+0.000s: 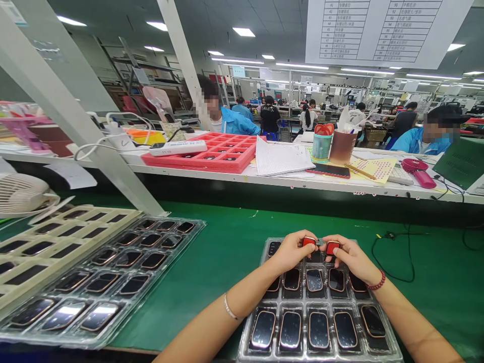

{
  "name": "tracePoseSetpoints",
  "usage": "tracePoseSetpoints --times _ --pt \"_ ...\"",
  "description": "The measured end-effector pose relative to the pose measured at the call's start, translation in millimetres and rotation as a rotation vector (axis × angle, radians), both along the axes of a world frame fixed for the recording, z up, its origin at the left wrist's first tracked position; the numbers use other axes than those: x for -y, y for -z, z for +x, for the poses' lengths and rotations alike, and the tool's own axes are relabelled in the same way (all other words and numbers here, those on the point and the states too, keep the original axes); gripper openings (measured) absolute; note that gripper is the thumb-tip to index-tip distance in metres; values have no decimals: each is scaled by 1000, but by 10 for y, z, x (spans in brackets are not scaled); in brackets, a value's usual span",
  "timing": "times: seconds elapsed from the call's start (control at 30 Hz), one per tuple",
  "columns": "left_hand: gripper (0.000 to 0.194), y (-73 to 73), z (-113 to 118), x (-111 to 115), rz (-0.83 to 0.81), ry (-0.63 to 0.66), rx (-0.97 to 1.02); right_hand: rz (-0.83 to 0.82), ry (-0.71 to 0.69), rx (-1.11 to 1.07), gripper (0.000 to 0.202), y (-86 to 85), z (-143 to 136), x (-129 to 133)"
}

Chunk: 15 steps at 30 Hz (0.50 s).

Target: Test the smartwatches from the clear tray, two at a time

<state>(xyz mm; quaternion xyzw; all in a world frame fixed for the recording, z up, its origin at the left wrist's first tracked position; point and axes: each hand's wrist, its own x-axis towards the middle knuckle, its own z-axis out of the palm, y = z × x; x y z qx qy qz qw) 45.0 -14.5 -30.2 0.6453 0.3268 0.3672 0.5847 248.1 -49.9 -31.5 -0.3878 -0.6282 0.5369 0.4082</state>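
My left hand [293, 250] is closed on a small smartwatch case with a lit red screen [309, 241], thumb and fingers at its edges. A second smartwatch case with a red screen [333, 247] is pinched in my right hand [351, 258]. Both hands hover close together above the far row of a clear plastic tray [245, 348]. Rows of dark-screened watch cases with gold-coloured rims lie in its pockets, one of them a near watch case [318, 330]. My hands and forearms hide part of the far rows.
To the left lie another clear tray [141, 297] and a cream foam tray [130, 216], both holding watch cases. A fan [22, 194] stands behind them. The shelf ahead carries a red foam tray [242, 162], papers [282, 156] and a phone [328, 170]. A black cable [412, 262] lies right.
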Motion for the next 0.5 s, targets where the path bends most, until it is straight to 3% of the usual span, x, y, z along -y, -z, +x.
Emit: tracePoseSetpoints --times 0.33,0.5 --pt "30 -143 6 58 -88 -34 12 -91 20 -55 30 -8 13 4" --pt "25 -86 12 31 -35 -15 -2 -33 21 -28 35 -6 -2 -2"
